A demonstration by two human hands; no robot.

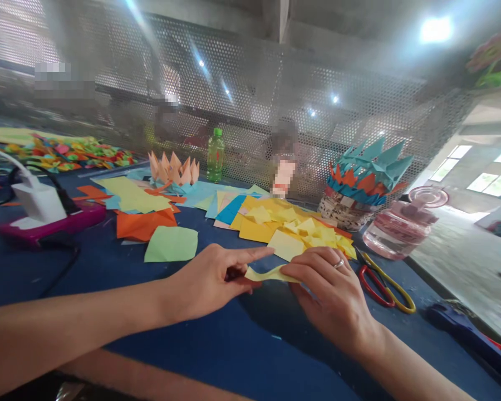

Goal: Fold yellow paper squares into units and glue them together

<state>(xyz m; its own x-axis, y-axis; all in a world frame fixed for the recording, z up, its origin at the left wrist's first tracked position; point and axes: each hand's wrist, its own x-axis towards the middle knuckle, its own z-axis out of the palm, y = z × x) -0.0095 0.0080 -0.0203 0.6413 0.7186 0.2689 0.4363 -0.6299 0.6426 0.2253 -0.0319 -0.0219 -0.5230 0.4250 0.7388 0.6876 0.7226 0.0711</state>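
Observation:
A small pale yellow sheet of paper is held above the blue table, bent into a shallow wave. My right hand, with a ring on one finger, pinches its right end between thumb and fingers. At the left end is my left hand, its thumb below the paper, its index finger stretched out above and the other fingers curled in. Just beyond lies a flat pale yellow square, beside a pile of folded yellow paper pieces. A light green square rests left of my left hand.
Red-and-yellow-handled scissors and a dark blue tool lie at right. Behind stand a pink clear bottle, a blue-and-orange folded-paper piece, a green bottle and a peach paper crown. A purple power strip lies left.

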